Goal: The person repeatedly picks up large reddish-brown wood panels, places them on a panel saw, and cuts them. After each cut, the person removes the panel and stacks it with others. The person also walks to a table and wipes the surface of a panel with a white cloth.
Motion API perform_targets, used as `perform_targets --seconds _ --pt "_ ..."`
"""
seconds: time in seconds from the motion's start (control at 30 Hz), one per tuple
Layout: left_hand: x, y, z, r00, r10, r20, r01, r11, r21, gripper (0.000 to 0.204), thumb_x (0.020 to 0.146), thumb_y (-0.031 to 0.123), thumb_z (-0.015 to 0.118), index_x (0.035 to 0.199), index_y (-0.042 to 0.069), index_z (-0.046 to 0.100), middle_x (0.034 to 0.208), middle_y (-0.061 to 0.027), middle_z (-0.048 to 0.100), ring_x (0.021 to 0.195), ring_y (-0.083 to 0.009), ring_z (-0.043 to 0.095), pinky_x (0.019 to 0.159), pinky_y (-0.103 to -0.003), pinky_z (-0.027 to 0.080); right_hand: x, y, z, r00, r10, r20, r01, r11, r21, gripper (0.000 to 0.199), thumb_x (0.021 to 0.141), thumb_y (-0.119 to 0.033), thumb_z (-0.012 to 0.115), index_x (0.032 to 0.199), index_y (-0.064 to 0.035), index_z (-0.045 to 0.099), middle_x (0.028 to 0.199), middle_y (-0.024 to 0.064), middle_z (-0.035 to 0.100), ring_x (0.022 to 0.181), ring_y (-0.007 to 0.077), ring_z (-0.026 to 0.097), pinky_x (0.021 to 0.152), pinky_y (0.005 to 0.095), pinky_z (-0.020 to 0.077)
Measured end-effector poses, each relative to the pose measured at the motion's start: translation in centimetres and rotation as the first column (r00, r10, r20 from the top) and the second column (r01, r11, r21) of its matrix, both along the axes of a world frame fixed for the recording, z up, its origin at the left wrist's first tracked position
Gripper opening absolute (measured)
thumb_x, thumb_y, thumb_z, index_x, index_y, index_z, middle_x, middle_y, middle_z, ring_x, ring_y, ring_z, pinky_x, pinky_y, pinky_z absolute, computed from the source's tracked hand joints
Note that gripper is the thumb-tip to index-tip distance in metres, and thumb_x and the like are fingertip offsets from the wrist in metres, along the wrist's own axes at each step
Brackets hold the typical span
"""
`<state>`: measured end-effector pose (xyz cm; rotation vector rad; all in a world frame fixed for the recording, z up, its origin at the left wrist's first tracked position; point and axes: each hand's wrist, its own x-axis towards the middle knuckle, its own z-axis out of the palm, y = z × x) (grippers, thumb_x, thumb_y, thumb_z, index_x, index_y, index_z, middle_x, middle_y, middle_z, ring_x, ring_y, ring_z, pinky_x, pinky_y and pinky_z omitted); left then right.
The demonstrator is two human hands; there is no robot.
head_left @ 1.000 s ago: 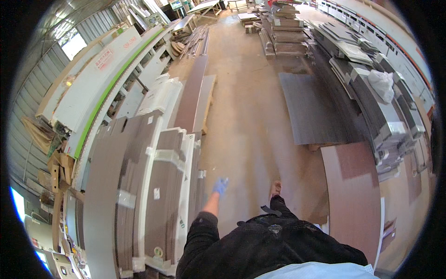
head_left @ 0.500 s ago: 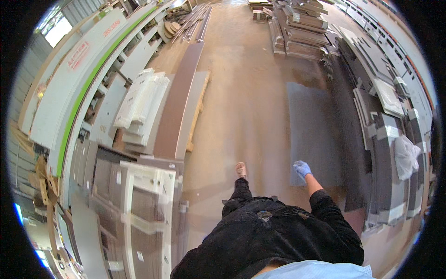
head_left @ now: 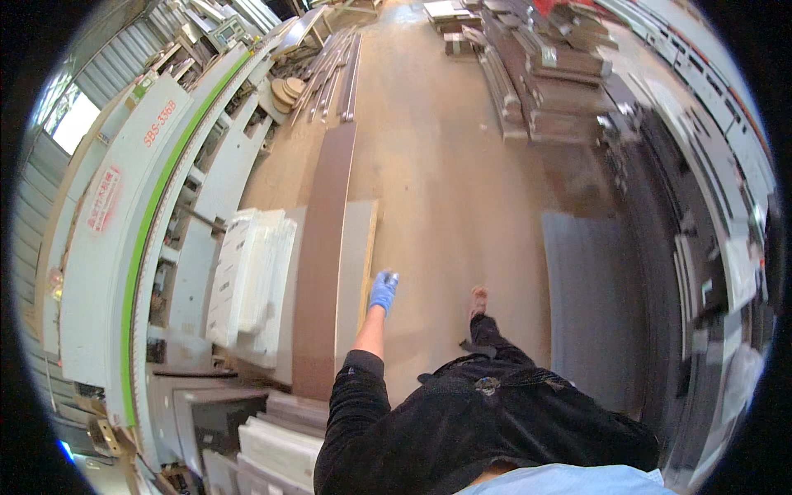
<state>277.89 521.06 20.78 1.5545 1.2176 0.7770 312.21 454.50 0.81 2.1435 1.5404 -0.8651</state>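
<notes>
My left hand (head_left: pixel 384 290), in a blue glove, swings ahead of me over the floor at the right edge of a long brown board (head_left: pixel 322 247). Its fingers look curled in, and nothing shows in them. It appears apart from the board, which lies lengthwise on a wider pale sheet (head_left: pixel 357 239). Left of the board sits a stack of white wrapped panels (head_left: pixel 243 285). My right hand is out of view; the right sleeve (head_left: pixel 610 433) of my black jacket lies close to my body.
A long pale machine with a green stripe (head_left: pixel 157 202) runs along the left. Stacked brown boards (head_left: pixel 569 95) stand at the far right, with dark panels (head_left: pixel 701 214) nearer. A grey sheet (head_left: pixel 594 297) lies on the right. Brown floor (head_left: pixel 445 181) stretches ahead between them.
My left hand has swung forward into view and my right hand has gone out of it. The other foot is now forward. The boards and stacks have shifted nearer as I walk.
</notes>
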Motion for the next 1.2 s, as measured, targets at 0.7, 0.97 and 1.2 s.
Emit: perform_targets --seconds 0.7,0.97,1.2 --pt "7.6 49.2 -6.0 0.659 -0.363 -0.658 -0.139 0.802 -0.581 0.055 0.083 0.046 0.057 0.118 0.004 0.054 0.116 -0.0226 0.056 0.111 -0.0347 0.052 0.092 -0.042 0.042 27.6 111.1 16.3 0.866 -0.369 -0.337 0.462 0.85 0.254 0.038 0.08 -0.034 0.056 0.1 -0.003 0.064 0.098 0.0173 0.065 0.086 0.0273 0.063 0.08 0.0371 0.0483" --pt "33.1 106.5 4.9 0.945 0.124 -0.303 -0.104 0.991 0.08 0.037 0.084 0.032 0.063 0.108 0.004 0.057 0.104 -0.013 0.063 0.094 -0.023 0.06 0.085 -0.035 0.047 39.7 117.8 7.9 0.582 -0.749 -0.317 0.758 0.641 -0.122 0.034 0.078 -0.037 0.061 0.08 -0.0032 0.066 0.073 0.0103 0.065 0.064 0.023 0.06 0.062 0.0368 0.0476" --pt "41.7 120.1 -0.7 0.873 0.058 -0.483 -0.109 0.991 -0.078 0.041 0.084 0.034 0.06 0.113 0.005 0.055 0.112 -0.0178 0.06 0.102 -0.0303 0.057 0.089 -0.041 0.044 53.9 152.2 13.1 0.582 -0.616 -0.531 0.751 0.658 0.059 0.033 0.078 -0.035 0.06 0.08 -0.0031 0.067 0.071 0.0102 0.065 0.065 0.0225 0.06 0.063 0.0377 0.0474"
